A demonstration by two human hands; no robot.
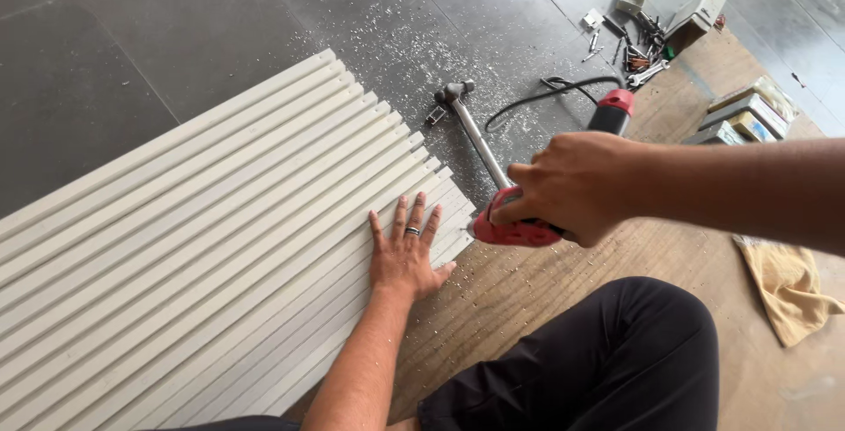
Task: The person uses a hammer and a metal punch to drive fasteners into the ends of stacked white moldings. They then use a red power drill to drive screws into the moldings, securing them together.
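The fingers of the left hand (405, 255) lay spread apart and flat, palm down, pressing on nothing but the surface beneath them: the near end of the white slatted panel (202, 246), with a ring showing on one finger. From those fingertips the panel's end edge sat just beyond, toward one o'clock, stepped like a staircase where the slats finished at different lengths. The slats themselves ran long from about eight o'clock up to two o'clock across the view, so the hand lay nearly along their length, close to the cut ends. The right hand (572, 189) was closed tight around a red power tool (528, 224), fingers wrapped over its body; the tool's nose pointed toward nine o'clock and stood just beside the slat ends, a little to the three o'clock side of the left fingertips. Whether the nose touched the slats I could not tell. Of the two hands the left was the one on the panel, the right hovering just off its edge. Farther out, a hammer (471, 127) lay on the dark floor (132, 52) at twelve o'clock from the tool, amid pale shavings, and a black cord (546, 92) curled past it. The person knelt on a wooden board (546, 290), a tan cloth (788, 286) at three o'clock, small boxes (744, 118) and loose hardware (638, 48) toward one o'clock.
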